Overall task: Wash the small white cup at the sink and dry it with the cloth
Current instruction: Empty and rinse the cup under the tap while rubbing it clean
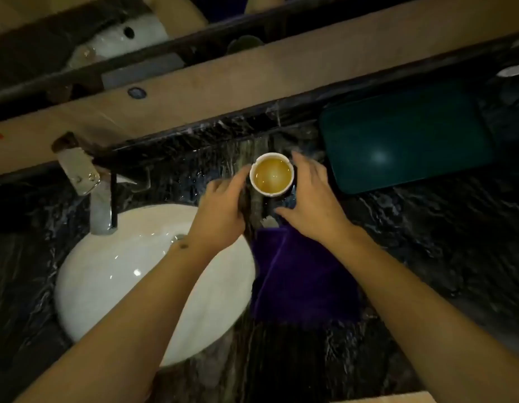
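Black marble counter (426, 228), white sink (113, 274); cup (272, 174) between relaxed, empty grips.

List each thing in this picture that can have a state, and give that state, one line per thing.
Cup: upright on the counter, holding yellowish liquid, unwashed.
Tap: no water seen running.
Basin: no standing water visible.
Cloth: lying flat beside the basin, unused.
Left hand: open, beside the cup.
Right hand: open, beside the cup, no grip yet.

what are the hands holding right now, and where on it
Nothing is clearly held: the left hand and right hand flank the small white cup at its sides; a closed grip cannot be told.
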